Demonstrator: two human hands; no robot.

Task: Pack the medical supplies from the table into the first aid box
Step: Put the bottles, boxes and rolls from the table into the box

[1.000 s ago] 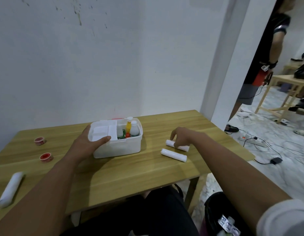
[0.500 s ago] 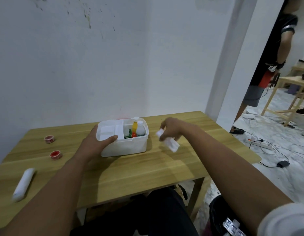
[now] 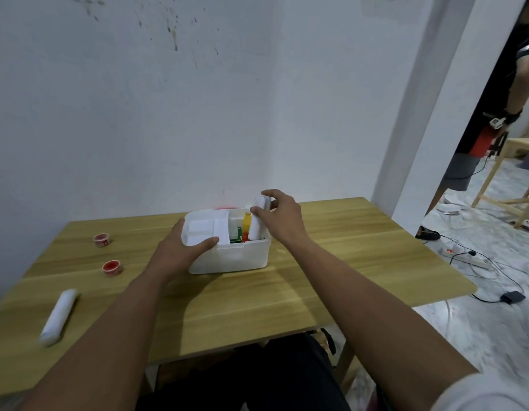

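Steadying a white plastic box on a wooden table with the left hand — thumb hooked over the near rim, fingers wrapping the left wall, clamping the box. Lowering a white roll upright into the box's right compartment with the right hand, fingertips and thumb pinching its upper end; lower end already sitting below the rim, beside a yellow bottle with a red base and something green. Filling the left half of the box: a white tray insert. Lying well apart on the table's near left corner, blurred, another white roll. Sitting further back on the left, two small red-and-white tape rolls, one behind the other, apart from each other and from the box. Showing no readable brand, label or writing on any item — too small and soft to make out. Standing in the doorway at far right, a second person, partly cut off, beside a pale wooden frame; trailing across the marble floor, a power strip and cables.
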